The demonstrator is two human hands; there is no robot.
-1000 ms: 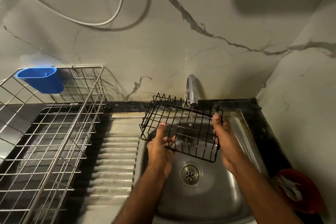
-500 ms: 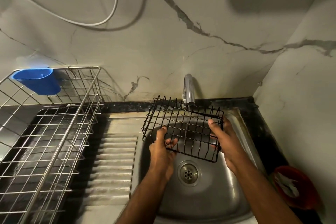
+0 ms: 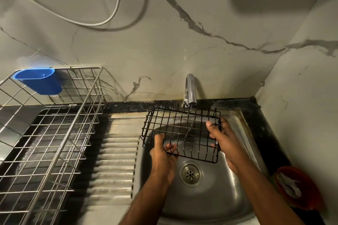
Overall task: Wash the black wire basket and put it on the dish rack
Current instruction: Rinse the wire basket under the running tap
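Currently at the rinse step: black wire basket [image 3: 182, 133] held over the sink [image 3: 210, 199], directly under the tap [image 3: 190, 89], with a thin stream of water running through its grid near the far right portion. Basket tilted, far edge higher and near edge lower toward the drain [image 3: 190, 173]; it does not touch the basin. Left hand [image 3: 162, 157] grips the near-left edge of the basket, thumb on top of the wires, fingers [image 3: 171, 148] curled underneath and showing through the mesh. Right hand [image 3: 223, 139] grips the right edge, thumb laid over the top surface, the other fingers wrapped below the rim. Both forearms reach forward from the near side of the sink, wrists roughly level. Judgement: washing is partway; only a small area sits under the stream, so the next move likely calls for turning or shifting the basket so the water reaches the remaining wires, then shaking off drips. Dish rack [image 3: 47, 133] stands left of the sink, beyond the ribbed drainboard [image 3: 117, 160]; the transfer will need a leftward carry across that drainboard with both grips kept firm, since wet wire may slip.
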